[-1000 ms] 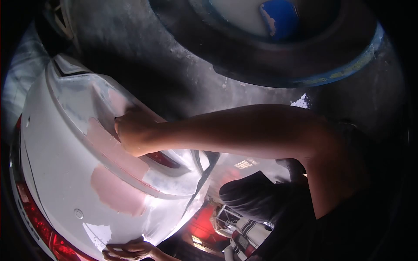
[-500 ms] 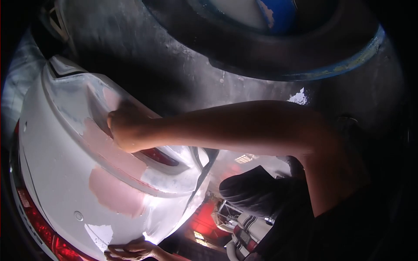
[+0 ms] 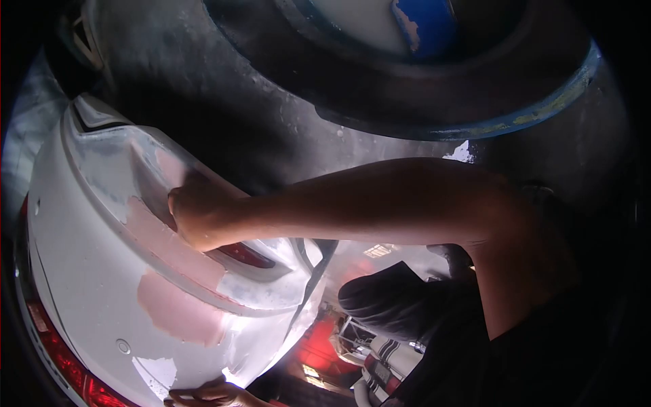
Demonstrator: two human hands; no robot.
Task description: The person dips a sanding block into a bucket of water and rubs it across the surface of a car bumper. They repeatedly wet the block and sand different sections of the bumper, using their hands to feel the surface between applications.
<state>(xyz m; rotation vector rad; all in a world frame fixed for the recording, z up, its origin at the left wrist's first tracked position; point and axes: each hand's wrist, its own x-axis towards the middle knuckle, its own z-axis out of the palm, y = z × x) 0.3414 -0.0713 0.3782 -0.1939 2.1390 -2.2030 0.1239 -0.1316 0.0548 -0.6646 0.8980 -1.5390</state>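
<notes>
A white car trunk lid with a raised spoiler fills the left side, marked with pink filler patches and dull sanded areas. My right hand reaches across from the right and presses on the spoiler, beside its red brake light lens. Its fingers are curled closed, and whatever lies under them is hidden. At the bottom edge, my left hand rests on the white panel, fingers stretched out and partly cut off by the frame. A bare white patch shows close to it.
A dark round tub with a worn blue rim stands at the top, holding cloudy liquid and a blue object. A red tail light runs along the lower left. My dark-trousered knee is at lower centre, with a red-lit clutter behind.
The view has shifted slightly, so the car and tub sit a little lower. My right hand stays on about the same spot of the spoiler, and my left hand remains on the panel.
</notes>
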